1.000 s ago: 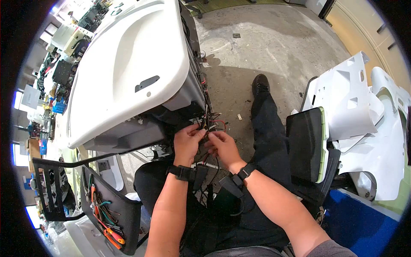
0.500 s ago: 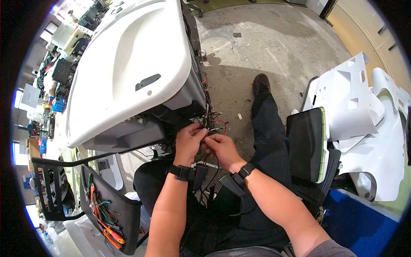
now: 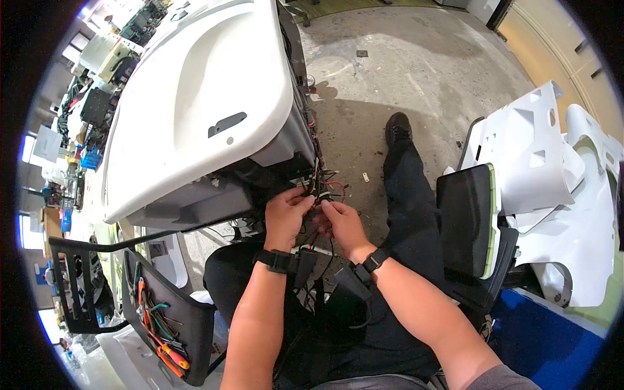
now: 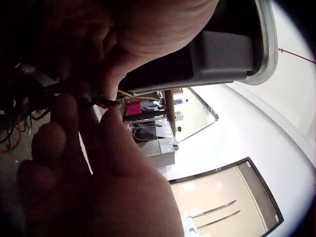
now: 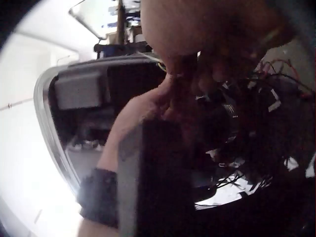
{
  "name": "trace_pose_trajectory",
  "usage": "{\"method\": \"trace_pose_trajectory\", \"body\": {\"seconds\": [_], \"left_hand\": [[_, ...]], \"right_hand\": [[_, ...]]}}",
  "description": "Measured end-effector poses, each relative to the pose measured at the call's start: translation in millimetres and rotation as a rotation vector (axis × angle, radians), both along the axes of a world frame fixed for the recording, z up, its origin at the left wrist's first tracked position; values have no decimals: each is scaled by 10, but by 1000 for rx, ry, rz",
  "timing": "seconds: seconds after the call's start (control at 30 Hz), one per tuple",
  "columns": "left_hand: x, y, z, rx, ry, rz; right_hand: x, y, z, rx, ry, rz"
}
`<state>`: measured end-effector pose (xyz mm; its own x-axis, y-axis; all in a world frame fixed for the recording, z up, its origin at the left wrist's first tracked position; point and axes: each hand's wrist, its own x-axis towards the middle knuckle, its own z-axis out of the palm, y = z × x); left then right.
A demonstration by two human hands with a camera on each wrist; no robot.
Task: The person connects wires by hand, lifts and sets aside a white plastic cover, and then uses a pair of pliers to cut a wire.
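Under the near corner of a large white shell with a grey body, both hands meet at a bundle of thin wires, mostly dark with a red loop. My left hand pinches a thin wire between thumb and forefinger. Close on its right, my right hand has thumb and forefinger together at the same spot, its other fingers loosely bent. In the left wrist view, a short dark wire end with a touch of orange shows between the fingertips. Shadow hides much of the bundle in the right wrist view.
On the left, a black chair seat bears pliers and a screwdriver with an orange handle. White moulded panels stand on the right beside a black padded chair part. A black shoe rests on the concrete floor.
The right fingertips moved in against the left ones, then drew back slightly to the right. The left hand stays nearly still at the wires.
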<state>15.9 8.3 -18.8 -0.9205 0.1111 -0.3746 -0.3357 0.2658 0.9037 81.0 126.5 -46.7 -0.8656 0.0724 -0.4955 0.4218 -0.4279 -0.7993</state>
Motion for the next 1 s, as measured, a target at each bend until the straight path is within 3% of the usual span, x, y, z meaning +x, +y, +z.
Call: {"method": "trace_pose_trajectory", "body": {"seconds": [0.07,0.13,0.37,0.57,0.63,0.77,0.83,0.97,1.0], "left_hand": [[-5,-4,-24,19,-10,-7],[5,3,-19,-19,28,8],[-9,-1,-51,29,-18,3],[-4,7,-118,36,-6,7],[10,35,-73,-1,-8,19],[19,40,51,-45,-21,-46],[11,34,52,-99,-24,-26],[-10,7,-41,73,-89,-3],[-9,6,-46,73,-69,0]], "right_hand": [[5,26,53,-101,-86,3],[25,32,88,-369,-137,-22],[9,15,21,-440,-86,11],[-23,7,-10,-224,-13,24],[-29,-17,-51,-32,51,-37],[-23,-28,-78,47,60,-39],[-20,-21,-88,366,228,-11],[-1,0,-70,375,187,-10],[8,1,-61,222,94,-33]]}}
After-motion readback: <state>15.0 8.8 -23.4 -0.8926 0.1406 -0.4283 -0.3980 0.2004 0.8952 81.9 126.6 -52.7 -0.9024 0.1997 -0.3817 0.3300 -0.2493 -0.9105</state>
